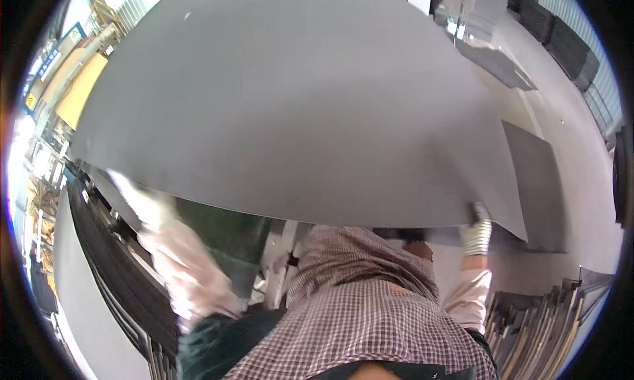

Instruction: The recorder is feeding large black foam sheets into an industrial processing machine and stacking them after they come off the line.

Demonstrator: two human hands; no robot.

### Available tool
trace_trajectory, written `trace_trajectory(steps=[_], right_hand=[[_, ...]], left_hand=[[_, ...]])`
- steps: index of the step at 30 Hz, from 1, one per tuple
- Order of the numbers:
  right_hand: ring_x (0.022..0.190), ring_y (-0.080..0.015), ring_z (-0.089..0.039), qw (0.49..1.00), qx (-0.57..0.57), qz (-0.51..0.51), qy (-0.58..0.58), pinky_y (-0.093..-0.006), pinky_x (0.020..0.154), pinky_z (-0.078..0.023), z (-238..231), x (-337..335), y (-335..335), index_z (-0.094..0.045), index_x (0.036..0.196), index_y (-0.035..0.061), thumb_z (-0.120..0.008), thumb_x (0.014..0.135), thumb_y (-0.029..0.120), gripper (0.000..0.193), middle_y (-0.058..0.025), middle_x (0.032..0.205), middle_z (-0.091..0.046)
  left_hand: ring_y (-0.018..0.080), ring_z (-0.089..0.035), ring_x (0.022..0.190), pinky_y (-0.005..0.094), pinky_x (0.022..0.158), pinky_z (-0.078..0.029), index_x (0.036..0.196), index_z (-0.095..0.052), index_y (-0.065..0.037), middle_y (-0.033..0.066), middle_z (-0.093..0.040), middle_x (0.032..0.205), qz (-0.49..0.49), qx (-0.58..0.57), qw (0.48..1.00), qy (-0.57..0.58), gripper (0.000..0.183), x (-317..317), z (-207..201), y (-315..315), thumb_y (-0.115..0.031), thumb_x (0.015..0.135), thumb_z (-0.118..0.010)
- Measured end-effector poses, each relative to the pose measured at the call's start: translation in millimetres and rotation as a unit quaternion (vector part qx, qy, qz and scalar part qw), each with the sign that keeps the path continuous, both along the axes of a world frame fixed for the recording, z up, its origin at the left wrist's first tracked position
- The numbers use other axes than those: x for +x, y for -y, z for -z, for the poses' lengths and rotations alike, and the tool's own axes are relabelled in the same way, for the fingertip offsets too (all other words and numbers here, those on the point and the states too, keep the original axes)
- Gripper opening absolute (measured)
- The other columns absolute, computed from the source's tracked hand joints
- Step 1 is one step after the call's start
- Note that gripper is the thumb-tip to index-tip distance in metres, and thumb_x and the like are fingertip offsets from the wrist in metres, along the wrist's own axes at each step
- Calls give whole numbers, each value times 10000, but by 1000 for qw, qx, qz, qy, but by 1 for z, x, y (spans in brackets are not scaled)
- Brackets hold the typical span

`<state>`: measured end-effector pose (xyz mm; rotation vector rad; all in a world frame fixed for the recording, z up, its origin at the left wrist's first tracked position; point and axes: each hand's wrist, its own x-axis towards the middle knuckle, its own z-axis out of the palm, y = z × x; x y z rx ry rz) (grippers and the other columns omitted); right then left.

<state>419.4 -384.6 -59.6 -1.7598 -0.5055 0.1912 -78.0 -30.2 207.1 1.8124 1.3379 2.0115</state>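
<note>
A large dark grey sheet (297, 116) fills most of the head view, its near edge curving across in front of my body. My right hand (477, 229), in a striped white glove with a dark fingertip, grips that edge near the right corner. The thumb side lies on top, and the other fingers are hidden beneath. My left hand (144, 202), in a white glove, is at the sheet's near left edge. Motion smears its fingers, so its hold on the sheet cannot be made out.
A dark green surface (221, 238) and metal machine parts (281, 248) show below the sheet. Stacked dark sheets (112, 248) stand at left, upright boards (541, 327) at lower right. Another dark sheet (538, 182) lies on the floor (581, 202) at right.
</note>
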Motion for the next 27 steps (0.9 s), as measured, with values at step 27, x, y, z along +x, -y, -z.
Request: trace_trajectory(steps=[27], right_hand=[[822, -174, -533, 914, 324, 7, -244, -350, 780, -452, -79, -116, -135, -590, 997, 92, -677, 651, -38, 380, -7, 898, -565]], left_hand=[[247, -607, 896, 372, 785, -506, 998, -624, 18, 120, -637, 954, 261, -381, 730, 504, 257, 85, 228, -23, -41, 757, -691]])
